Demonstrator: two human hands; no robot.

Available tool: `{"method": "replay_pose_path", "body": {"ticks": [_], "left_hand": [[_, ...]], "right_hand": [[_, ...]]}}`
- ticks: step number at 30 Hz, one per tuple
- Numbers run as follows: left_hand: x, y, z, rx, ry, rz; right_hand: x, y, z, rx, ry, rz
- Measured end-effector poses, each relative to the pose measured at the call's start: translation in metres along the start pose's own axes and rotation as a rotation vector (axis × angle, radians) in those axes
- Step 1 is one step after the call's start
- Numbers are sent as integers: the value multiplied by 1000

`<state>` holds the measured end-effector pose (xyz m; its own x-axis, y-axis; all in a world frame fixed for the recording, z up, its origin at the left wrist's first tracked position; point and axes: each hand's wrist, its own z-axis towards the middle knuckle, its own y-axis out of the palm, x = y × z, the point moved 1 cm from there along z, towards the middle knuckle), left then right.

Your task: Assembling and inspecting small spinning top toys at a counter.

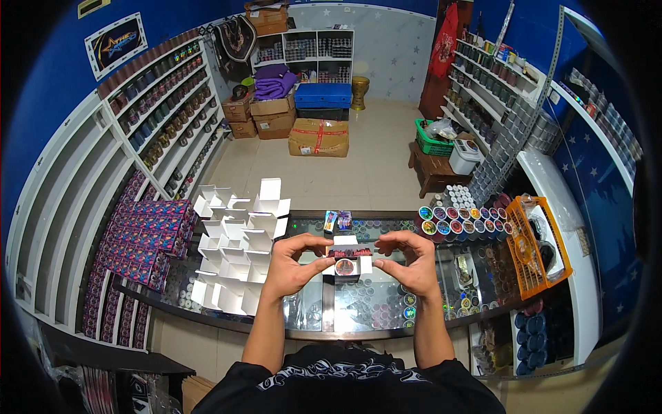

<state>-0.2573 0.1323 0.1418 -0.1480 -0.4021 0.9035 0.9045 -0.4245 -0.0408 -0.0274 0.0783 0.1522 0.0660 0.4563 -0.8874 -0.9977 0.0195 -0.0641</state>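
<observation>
Between my two hands, over the glass counter (310,303), is a small open box (349,278) with white flaps and a dark band with red print across it. A round-topped jar (345,267) with a picture label shows at its near side. My left hand (300,265) curls thumb and forefinger against the box's left side. My right hand (408,265) does likewise at the right, its thumb by a white flap. Exact finger contact is too small to make out. Just beyond stand two small printed packs (338,220).
Several open white boxes (238,259) cluster left, beside stacked purple patterned boxes (155,231). On the right are rows of colourful-lidded jars (465,224), white-capped jars (456,196) and an orange basket (527,255). Cartons (318,141) stand on the far floor; shelves line the walls.
</observation>
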Motion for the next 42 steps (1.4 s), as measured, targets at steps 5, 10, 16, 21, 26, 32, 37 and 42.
{"method": "replay_pose_path", "body": {"ticks": [5,10,16,21,26,32,37,42], "left_hand": [[-10,2,-4,4,-28,-85],[-31,10,-7,93,-21,-169],[-51,13,-9,152,-43,-152],[-61,16,-9,192,-43,-147],[-78,21,-13,192,-83,-136],[-106,29,-12,170,-240,2],[-144,25,-23,135,-312,260],[-162,26,-36,159,-338,395]], "right_hand": [[7,5,0,55,117,193],[30,11,-3,118,328,324],[27,17,1,141,279,361],[30,23,5,161,257,224],[50,20,6,203,249,206],[63,15,9,200,199,67],[74,11,11,160,17,-376],[114,4,4,70,20,-518]]}}
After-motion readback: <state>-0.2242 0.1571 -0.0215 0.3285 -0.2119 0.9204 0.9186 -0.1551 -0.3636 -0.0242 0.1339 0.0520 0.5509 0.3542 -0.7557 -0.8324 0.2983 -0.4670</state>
